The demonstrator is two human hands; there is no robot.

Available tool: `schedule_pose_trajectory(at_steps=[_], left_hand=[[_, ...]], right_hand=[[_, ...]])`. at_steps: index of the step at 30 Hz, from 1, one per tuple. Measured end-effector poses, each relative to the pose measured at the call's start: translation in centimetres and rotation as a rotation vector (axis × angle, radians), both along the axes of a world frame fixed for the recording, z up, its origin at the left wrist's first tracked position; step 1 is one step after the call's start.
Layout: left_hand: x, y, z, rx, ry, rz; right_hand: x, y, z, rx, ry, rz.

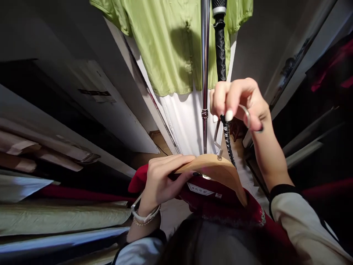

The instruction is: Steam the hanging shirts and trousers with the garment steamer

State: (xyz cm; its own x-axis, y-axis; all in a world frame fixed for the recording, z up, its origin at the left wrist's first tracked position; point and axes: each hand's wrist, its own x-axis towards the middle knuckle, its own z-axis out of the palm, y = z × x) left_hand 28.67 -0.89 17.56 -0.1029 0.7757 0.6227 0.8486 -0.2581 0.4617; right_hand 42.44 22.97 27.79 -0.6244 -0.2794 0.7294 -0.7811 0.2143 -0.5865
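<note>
A dark red garment (231, 208) with a white neck label hangs on a wooden hanger (212, 162). My left hand (167, 180) is closed around the hanger's left shoulder, with the thumb beneath the wood. The metal hook (217, 141) rises from the hanger, and its upper end disappears behind my right hand (239, 101). The fingers of that hand are curled, with the thumb apart from the other fingertips and a thin silver curve beside them. A braided black-and-silver cord (227, 141) runs down behind these fingers. Whatever they grip cannot be made out.
A chrome pole (204, 73) stands upright ahead, beside a black wrapped handle (220, 51). Behind them hang a light green top (165, 48) and white cloth (179, 117). Several hanging garments (68, 217) line the left. Dark clothes (328, 92) are at the right.
</note>
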Motion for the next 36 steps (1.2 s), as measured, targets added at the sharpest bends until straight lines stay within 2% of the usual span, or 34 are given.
schedule_pose_trajectory(at_steps=[2,5,7,13,18,25,29,36], left_hand=[[0.2,0.2,-0.6,-0.049,-0.065,0.026],[0.3,0.2,-1.1,-0.098,-0.123,0.042],[0.4,0.1,-1.3,-0.124,-0.133,0.04],[0.4,0.4,-1.9,-0.21,-0.106,0.093],[-0.2,0.5,-2.6,-0.208,-0.076,0.106],[-1.2,0.9,-3.4,-0.176,-0.145,0.036],[-1.7,1.4,-4.1,-0.195,-0.169,0.0],[-2.2,2.2,-5.0,-0.162,-0.178,-0.023]], right_hand=[[0.6,-1.8,-0.7,-0.051,0.029,-0.166],[1.7,-4.2,-1.5,-0.205,-0.088,-0.516],[2.0,-4.9,-2.1,-0.268,-0.176,-0.61],[1.8,-4.8,-4.2,-0.343,-0.294,-0.67],[1.7,-4.8,-4.7,-0.362,-0.407,-0.669],[0.6,-2.5,-6.1,-0.456,-0.335,-0.527],[0.7,-2.1,-7.1,-0.466,-0.256,-0.487],[1.5,-2.3,-7.4,-0.444,-0.251,-0.528]])
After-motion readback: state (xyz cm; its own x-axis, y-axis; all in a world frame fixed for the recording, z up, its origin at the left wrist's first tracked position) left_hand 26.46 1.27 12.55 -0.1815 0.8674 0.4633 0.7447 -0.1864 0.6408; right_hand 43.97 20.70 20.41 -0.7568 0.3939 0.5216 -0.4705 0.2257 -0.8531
